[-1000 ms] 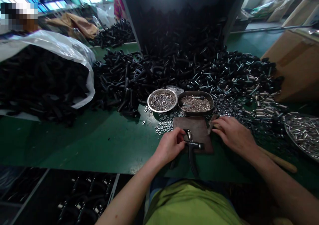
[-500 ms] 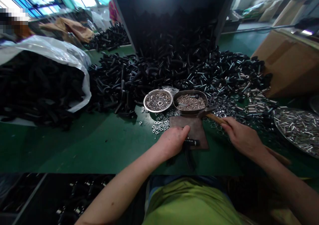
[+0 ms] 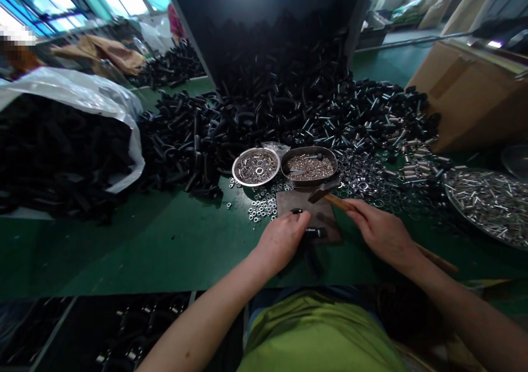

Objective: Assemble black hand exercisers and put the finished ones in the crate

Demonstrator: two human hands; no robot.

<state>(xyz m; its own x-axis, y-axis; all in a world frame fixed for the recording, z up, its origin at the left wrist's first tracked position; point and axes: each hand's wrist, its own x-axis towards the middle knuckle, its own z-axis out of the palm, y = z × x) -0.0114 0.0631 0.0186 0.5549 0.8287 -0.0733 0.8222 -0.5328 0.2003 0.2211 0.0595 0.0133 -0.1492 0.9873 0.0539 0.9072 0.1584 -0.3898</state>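
Note:
My left hand (image 3: 284, 237) is closed around a black handle-like part (image 3: 315, 232), holding it on a flat metal plate (image 3: 330, 218). Much of that part is hidden under the fingers; a dark end sticks out to the right and another piece hangs toward me. My right hand (image 3: 381, 232) grips the wooden handle of a hammer (image 3: 340, 202). The hammer's dark head is just over the plate's upper right area, apart from the black part. Small metal nuts (image 3: 260, 207) lie scattered on the green table left of the plate.
Behind the plate stand a round dish (image 3: 256, 167) of small metal pieces and an oval tin (image 3: 309, 166) of rivet-like bits. A heap of black parts (image 3: 256, 114) spreads behind them. At right are a tray of pins (image 3: 490, 207) and a cardboard box (image 3: 470, 97); at left, a plastic bag (image 3: 136, 141).
The hammer head has moved left and closer over the plate with my right hand. My left hand still holds the black part. The whole view has shifted slightly.

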